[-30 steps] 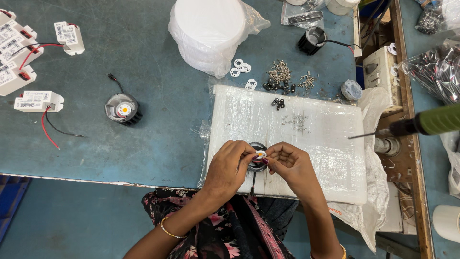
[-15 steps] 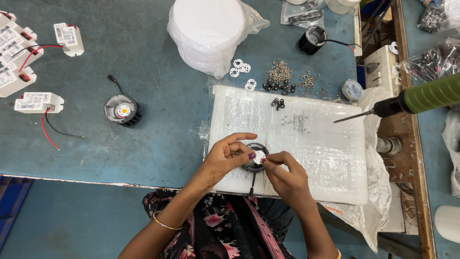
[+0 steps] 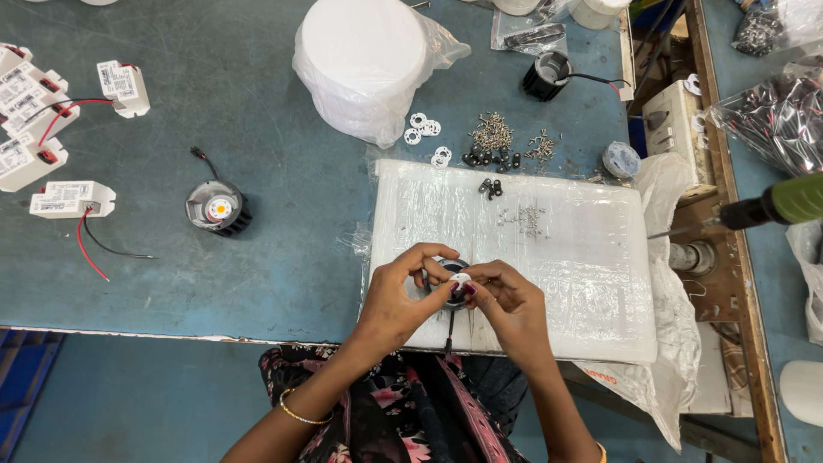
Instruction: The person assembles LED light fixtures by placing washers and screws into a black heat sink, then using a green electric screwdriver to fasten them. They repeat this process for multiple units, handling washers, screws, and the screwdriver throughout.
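Head view: I see left hand [image 3: 396, 296] and right hand [image 3: 507, 300] pinching a small black round lamp housing [image 3: 453, 283], fingers closed on it. It sits over the white foam pad [image 3: 566, 257] near the surface's front edge.

A second round black lamp body [image 3: 218, 208] with a lit-coloured centre lies alone on the blue-green table [image 3: 257, 111], and white driver boxes with red and black wires [image 3: 51, 129] sit along the left edge. A large white stack wrapped in clear plastic [image 3: 364, 60] stands at top centre. Just beside it lie white rings [image 3: 424, 130] and loose screws [image 3: 493, 133]; a green-handled power screwdriver [image 3: 784, 201] enters from the right.
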A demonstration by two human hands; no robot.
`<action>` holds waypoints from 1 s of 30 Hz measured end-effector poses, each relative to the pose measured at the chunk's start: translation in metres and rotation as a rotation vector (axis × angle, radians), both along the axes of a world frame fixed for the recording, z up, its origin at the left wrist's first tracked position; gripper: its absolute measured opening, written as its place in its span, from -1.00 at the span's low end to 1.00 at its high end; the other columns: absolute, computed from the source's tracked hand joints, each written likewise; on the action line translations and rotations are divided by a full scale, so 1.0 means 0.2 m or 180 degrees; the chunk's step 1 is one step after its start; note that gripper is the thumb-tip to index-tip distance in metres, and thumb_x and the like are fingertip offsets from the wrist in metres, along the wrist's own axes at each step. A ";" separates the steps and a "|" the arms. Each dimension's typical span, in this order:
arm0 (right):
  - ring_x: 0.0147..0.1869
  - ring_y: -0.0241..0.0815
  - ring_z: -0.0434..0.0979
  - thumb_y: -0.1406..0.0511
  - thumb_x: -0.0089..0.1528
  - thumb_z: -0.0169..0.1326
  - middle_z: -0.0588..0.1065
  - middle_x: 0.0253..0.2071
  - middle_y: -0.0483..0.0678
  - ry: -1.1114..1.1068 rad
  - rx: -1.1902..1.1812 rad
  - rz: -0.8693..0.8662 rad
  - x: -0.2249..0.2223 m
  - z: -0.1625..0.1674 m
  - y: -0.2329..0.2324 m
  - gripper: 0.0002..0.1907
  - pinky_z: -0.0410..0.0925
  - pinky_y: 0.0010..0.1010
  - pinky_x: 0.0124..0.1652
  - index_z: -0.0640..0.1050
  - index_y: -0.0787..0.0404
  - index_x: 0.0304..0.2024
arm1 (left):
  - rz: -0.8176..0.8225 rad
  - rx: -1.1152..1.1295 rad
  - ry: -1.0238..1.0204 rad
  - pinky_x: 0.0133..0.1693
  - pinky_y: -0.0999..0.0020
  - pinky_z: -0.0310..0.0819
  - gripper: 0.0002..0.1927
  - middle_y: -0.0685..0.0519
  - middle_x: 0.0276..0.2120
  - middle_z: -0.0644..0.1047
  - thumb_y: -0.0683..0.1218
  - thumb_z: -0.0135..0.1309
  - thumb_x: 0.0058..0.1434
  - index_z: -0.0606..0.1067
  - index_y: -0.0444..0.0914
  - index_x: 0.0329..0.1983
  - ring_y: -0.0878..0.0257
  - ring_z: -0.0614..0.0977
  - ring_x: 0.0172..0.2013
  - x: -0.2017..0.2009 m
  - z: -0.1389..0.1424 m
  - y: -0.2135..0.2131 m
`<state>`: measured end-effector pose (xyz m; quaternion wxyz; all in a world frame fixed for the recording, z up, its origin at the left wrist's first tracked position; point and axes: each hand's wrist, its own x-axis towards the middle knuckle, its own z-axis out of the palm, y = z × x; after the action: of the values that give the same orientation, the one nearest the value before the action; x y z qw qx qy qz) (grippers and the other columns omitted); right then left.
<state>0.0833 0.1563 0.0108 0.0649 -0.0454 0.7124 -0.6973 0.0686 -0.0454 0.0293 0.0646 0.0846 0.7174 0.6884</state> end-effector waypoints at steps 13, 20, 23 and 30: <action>-0.10 -0.27 0.57 0.43 0.31 0.12 0.53 -0.14 0.02 0.0614 0.0484 -0.0269 0.01 0.12 0.04 -0.82 0.46 -0.45 -0.10 0.57 0.35 -0.04 | 0.0167 -0.0342 -0.0318 -0.31 0.49 0.41 -0.78 0.06 -0.32 0.71 -0.15 0.25 0.14 0.68 -0.28 -0.14 0.38 0.52 -0.39 -0.03 0.02 0.12; -0.04 -0.22 0.59 0.41 0.29 0.15 0.56 -0.08 0.03 0.0627 0.0717 -0.0192 0.02 0.28 0.19 -0.81 0.48 -0.42 -0.09 0.59 0.33 -0.04 | -0.0007 0.0357 -0.0805 -0.33 0.53 0.43 -0.77 0.05 -0.30 0.69 -0.22 0.27 0.13 0.66 -0.39 -0.14 0.41 0.54 -0.41 -0.04 -0.12 0.19; -0.02 -0.18 0.58 0.44 0.29 0.11 0.55 0.01 0.07 0.1662 0.1075 -0.0870 0.09 0.38 0.36 -0.79 0.49 -0.40 -0.08 0.55 0.34 -0.01 | 0.0075 0.0595 -0.0992 -0.34 0.53 0.45 -0.76 0.01 -0.32 0.68 -0.26 0.26 0.12 0.65 -0.43 -0.13 0.40 0.56 -0.43 -0.03 -0.17 0.22; -0.09 -0.21 0.54 0.49 0.47 -0.01 0.51 -0.04 0.05 0.2674 0.0698 -0.3476 -0.05 0.44 1.16 -0.88 0.50 -0.38 -0.12 0.50 0.37 0.03 | 0.0192 0.0723 -0.1509 -0.27 0.47 0.50 -0.75 -0.07 -0.30 0.67 -0.31 0.22 0.13 0.64 -0.47 -0.10 0.34 0.61 -0.36 -0.03 -0.21 0.25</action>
<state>0.0735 0.3881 0.0992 -0.5718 0.0603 0.6643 -0.4776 0.0635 0.0045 -0.0129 0.2005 -0.0938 0.6026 0.7667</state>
